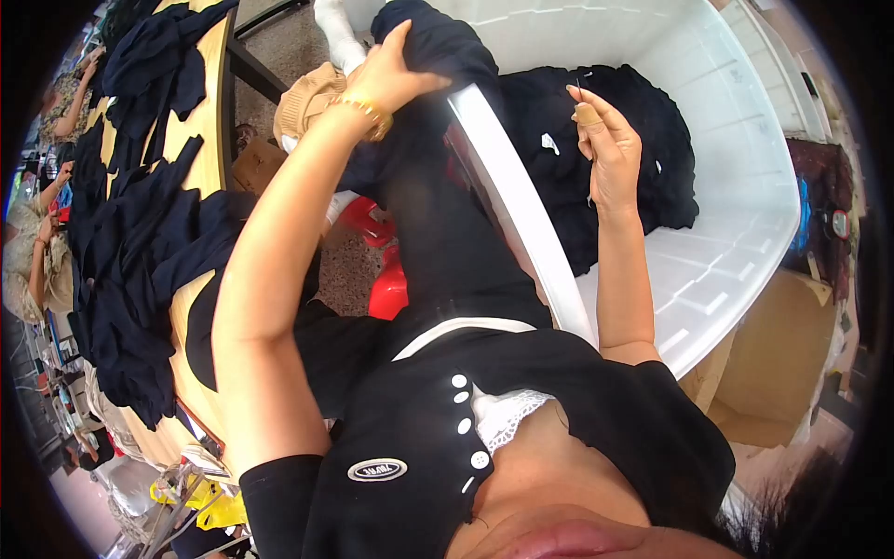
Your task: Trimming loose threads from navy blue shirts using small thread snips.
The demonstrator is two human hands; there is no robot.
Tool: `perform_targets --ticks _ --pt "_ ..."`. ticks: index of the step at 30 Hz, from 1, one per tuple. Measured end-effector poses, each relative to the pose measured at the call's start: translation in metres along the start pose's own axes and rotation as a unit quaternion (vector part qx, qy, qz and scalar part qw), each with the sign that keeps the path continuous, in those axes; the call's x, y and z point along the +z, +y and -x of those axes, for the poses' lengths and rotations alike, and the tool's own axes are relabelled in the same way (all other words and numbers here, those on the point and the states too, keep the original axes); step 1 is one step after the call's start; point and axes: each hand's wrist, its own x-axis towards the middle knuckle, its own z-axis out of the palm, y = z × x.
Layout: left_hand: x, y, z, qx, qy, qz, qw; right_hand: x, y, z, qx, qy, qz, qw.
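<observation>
My left hand is spread over a bundle of dark navy cloth beside the white bin's near rim. Its index finger and thumb stand apart; the other fingers are partly hidden. A gold bracelet circles that wrist. Over the bin, my right hand is closed in a pinch on a thin, pointed dark tool, too small to name. Tan tape wraps a fingertip there. Below this hand, a heap of dark garments with small white tags lies in the white plastic bin.
At left stands a wooden table piled with dark garments. A red stool and a tan knitted item are near my legs. An open cardboard box sits right of the bin. Other people's arms show at far left.
</observation>
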Motion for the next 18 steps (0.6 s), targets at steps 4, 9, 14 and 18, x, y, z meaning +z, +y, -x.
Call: perform_targets --ticks 4,9,14,18 --pt "-0.025 0.001 -0.015 -0.048 -0.103 0.016 0.993 -0.010 0.008 -0.001 0.001 0.036 -0.003 0.999" --pt "-0.101 0.026 0.044 0.083 -0.089 -0.052 0.991 -0.014 0.017 0.003 0.023 0.046 0.009 0.999" --pt "-0.150 -0.024 0.093 -0.044 -0.053 -0.071 0.995 -0.010 0.035 0.000 0.039 0.014 0.020 0.999" --pt "-0.114 -0.068 0.120 -0.041 -0.074 -0.014 0.996 0.014 0.032 -0.003 0.055 -0.017 0.002 0.998"
